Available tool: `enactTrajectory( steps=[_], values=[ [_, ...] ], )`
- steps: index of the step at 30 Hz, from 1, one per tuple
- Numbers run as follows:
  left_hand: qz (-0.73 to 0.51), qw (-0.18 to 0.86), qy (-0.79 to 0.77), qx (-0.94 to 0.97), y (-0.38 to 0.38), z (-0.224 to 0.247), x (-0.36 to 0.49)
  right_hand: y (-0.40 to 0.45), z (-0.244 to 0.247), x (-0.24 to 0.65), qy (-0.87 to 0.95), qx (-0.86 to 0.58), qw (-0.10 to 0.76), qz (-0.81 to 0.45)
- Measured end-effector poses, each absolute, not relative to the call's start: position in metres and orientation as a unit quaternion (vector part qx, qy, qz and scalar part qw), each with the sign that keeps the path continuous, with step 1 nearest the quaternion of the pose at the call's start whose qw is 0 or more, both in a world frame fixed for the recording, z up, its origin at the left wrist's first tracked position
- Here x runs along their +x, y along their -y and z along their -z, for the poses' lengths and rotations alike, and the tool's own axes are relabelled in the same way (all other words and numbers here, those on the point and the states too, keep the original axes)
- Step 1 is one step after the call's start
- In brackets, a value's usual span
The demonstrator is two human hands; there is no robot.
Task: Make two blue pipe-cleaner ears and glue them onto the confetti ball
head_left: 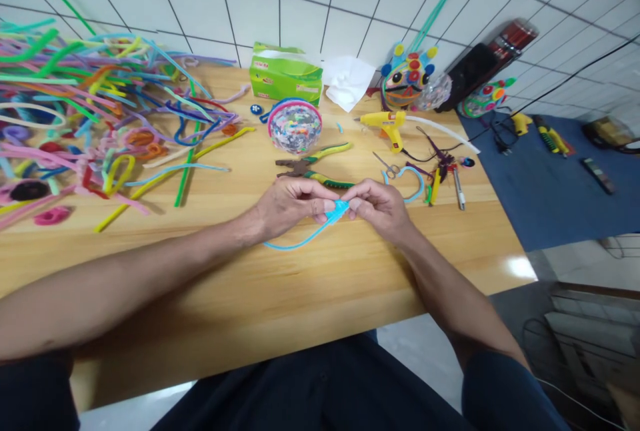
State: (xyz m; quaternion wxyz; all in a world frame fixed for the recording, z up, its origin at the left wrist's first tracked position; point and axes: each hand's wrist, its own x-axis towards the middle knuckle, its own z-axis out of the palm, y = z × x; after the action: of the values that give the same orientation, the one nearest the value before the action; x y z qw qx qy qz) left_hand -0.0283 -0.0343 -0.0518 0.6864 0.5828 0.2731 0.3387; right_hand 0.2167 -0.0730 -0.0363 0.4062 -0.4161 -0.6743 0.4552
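Between the fingertips of both hands is a light-blue pipe cleaner (338, 211), bunched into a small flat shape. Its loose tail curves down and left over the wood. My left hand (295, 208) pinches the bunch from the left, thumb and forefinger pressed together. From the right, my right hand (379, 210) pinches the other side of it. Just beyond the fingers lie green-and-yellow pliers (311, 168). A second light-blue pipe cleaner (421, 184), bent into a curve, rests right of my right hand, near small scissors (393, 169).
A heap of coloured pipe cleaners (100, 104) spreads over the left of the table (240, 311). Behind the pliers stand a sequin-filled bowl-like piece (295, 126) and a green tissue pack (286, 78). A yellow glue gun (387, 126) and a decorated figure (407, 78) are at the back right.
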Motion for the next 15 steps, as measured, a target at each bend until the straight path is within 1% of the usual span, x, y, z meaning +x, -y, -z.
enactTrajectory(
  steps=[7,15],
  values=[
    [-0.329,0.684,-0.27,0.592,0.0343,0.0502,-0.027,0.075,0.0393,0.2172,0.691,-0.425,0.402,-0.426],
    [-0.304,0.699,-0.299,0.574,0.0327,0.0485,-0.0274,0.0717,0.0435,0.2211,0.702,-0.402,0.399,-0.432]
  ],
)
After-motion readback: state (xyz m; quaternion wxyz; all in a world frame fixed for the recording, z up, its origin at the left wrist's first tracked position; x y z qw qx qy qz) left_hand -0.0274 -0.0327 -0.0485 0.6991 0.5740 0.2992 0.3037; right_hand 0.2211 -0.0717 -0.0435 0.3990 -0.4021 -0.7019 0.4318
